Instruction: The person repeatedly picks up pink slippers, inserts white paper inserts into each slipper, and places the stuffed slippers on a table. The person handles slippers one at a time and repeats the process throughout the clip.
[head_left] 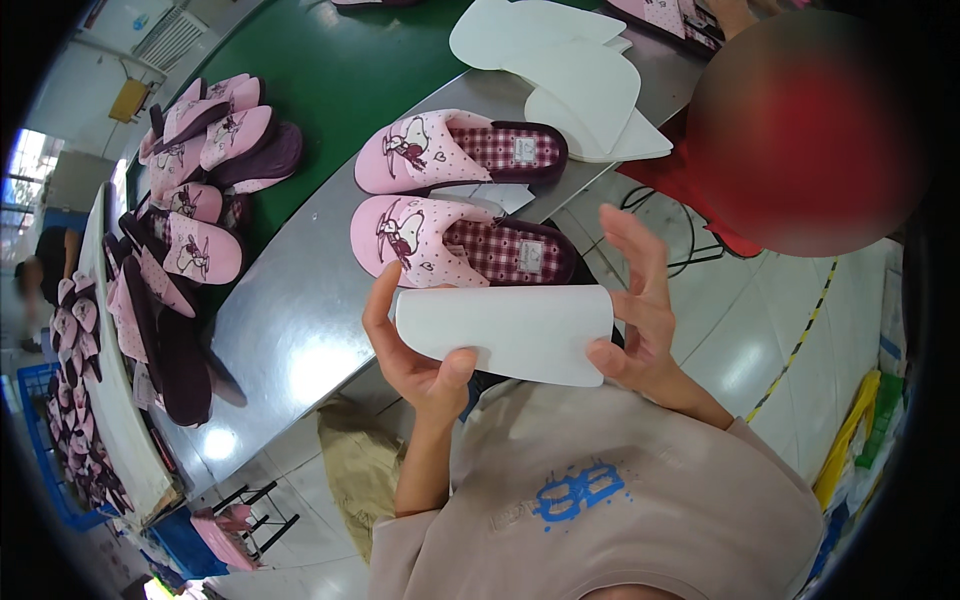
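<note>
We've got a long steel table (300, 330) running beside a green conveyor belt (340, 70), with a heap of pink slippers (190, 200) on the belt and two pink cartoon-print slippers (450, 245) sitting on the table next to a stack of white insole sheets (570, 70). Down in front, our left hand (415, 345) and right hand (645, 315) pinch a white insole (505, 330) by its two ends, holding it flat in the air just off the table's edge.

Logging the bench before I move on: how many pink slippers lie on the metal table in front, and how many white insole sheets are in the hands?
Pink slippers on the metal table: 2, the far one and the near one
White insole sheet held by left hand and right hand: 1
Total: 3
</note>
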